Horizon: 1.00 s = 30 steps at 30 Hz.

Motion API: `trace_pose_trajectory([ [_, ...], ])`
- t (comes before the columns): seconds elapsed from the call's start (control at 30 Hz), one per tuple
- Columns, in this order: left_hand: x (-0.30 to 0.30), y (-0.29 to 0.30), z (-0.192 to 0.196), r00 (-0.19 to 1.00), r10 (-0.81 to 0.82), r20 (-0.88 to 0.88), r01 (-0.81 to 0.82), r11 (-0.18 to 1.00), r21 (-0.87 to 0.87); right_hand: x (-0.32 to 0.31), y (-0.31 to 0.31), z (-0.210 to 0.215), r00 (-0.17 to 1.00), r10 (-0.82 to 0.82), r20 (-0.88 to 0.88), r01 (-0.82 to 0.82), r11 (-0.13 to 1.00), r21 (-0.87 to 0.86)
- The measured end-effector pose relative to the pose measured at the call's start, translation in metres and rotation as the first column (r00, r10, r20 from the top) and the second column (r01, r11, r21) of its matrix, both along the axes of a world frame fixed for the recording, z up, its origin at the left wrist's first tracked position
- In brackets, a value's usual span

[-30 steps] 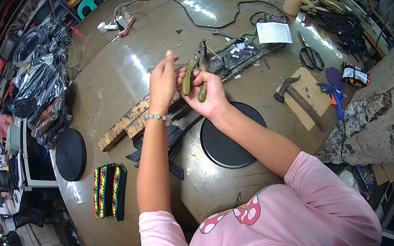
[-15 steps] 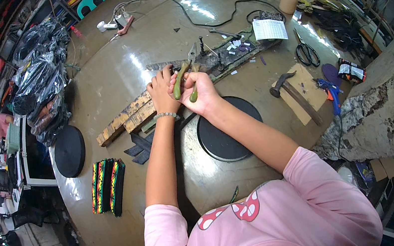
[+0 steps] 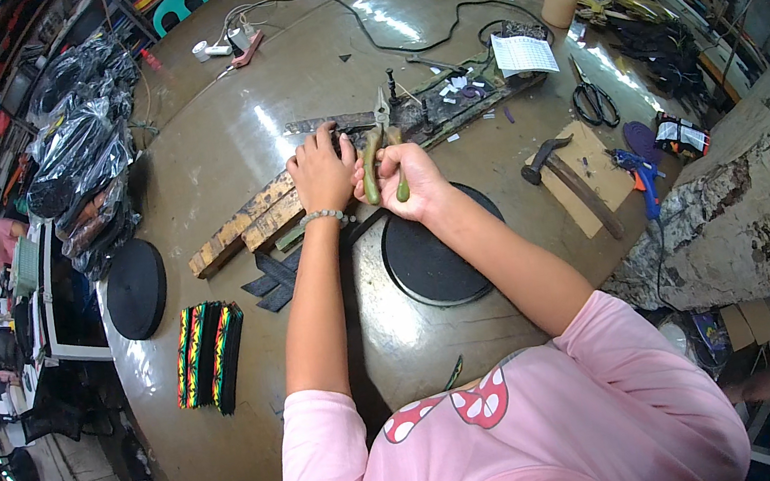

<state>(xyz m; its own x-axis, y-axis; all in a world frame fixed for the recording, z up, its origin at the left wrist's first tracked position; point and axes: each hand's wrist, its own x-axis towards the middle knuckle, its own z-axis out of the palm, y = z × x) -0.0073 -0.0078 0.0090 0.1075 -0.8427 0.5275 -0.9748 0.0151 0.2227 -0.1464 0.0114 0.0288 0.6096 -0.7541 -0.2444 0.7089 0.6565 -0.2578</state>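
- We see the right hand (image 3: pixel 413 180) wrapped around the pliers (image 3: pixel 373 175); its fingers curl about the two green handles, which stand somewhat apart.
- The pliers rise from the right hand, just right of the left hand, with their metal nose pointing away from the body.
- We see the left hand (image 3: pixel 324 175) back up and fingers bent, just beside the right; what lies under its fingertips is hidden, so we cannot tell whether it pinches anything.
- A bead bracelet (image 3: pixel 327 216) circles the left wrist.
- To the left of the left hand, we see wooden bars (image 3: pixel 241 229) slanting toward it, with black strips (image 3: pixel 273 281) nearer the body.
- Further left of both hands lie patterned bands (image 3: pixel 210 359) and a black roll (image 3: pixel 136 290).
- The right forearm passes over part of a black disc (image 3: pixel 435 258).
- Beyond the right hand, toward the right, we find white scraps (image 3: pixel 450 89) and a sheet (image 3: pixel 524 54).
- Well to the right of the right hand, a hammer (image 3: pixel 584 188) lies across cardboard (image 3: pixel 583 219), with scissors (image 3: pixel 594 103) past it and a glue gun (image 3: pixel 644 179) further right.
- All this rests on one brown table (image 3: pixel 195 149).
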Motion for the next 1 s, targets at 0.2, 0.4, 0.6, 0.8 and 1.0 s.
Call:
trace_pose_trajectory([
  [0.2, 0.0, 0.002, 0.0, 1.0, 0.002, -0.019, -0.002, 1.0, -0.022, -0.038, 0.002, 0.004, 0.985, 0.146, -0.093, -0.138, 0.987, 0.084],
  [0.4, 0.002, 0.0, 0.0, 0.999, -0.002, -0.049, 0.001, 1.0, -0.025, -0.06, 0.004, 0.013, 0.964, 0.123, -0.235, -0.12, 0.992, 0.026],
  [0.6, 0.001, 0.001, 0.0, 0.998, -0.004, -0.057, 0.003, 1.0, -0.013, -0.07, -0.012, 0.038, 0.93, 0.258, -0.264, -0.234, 0.965, 0.117],
  [0.8, 0.001, 0.0, -0.002, 1.0, -0.007, -0.03, 0.005, 0.999, -0.046, -0.09, -0.058, 0.11, 0.621, 0.468, -0.629, -0.362, 0.883, 0.3],
  [1.0, 0.002, 0.0, -0.003, 0.999, -0.005, -0.045, 0.004, 1.0, -0.023, -0.088, -0.09, 0.166, 0.034, 0.393, -0.919, -0.553, 0.773, 0.309],
])
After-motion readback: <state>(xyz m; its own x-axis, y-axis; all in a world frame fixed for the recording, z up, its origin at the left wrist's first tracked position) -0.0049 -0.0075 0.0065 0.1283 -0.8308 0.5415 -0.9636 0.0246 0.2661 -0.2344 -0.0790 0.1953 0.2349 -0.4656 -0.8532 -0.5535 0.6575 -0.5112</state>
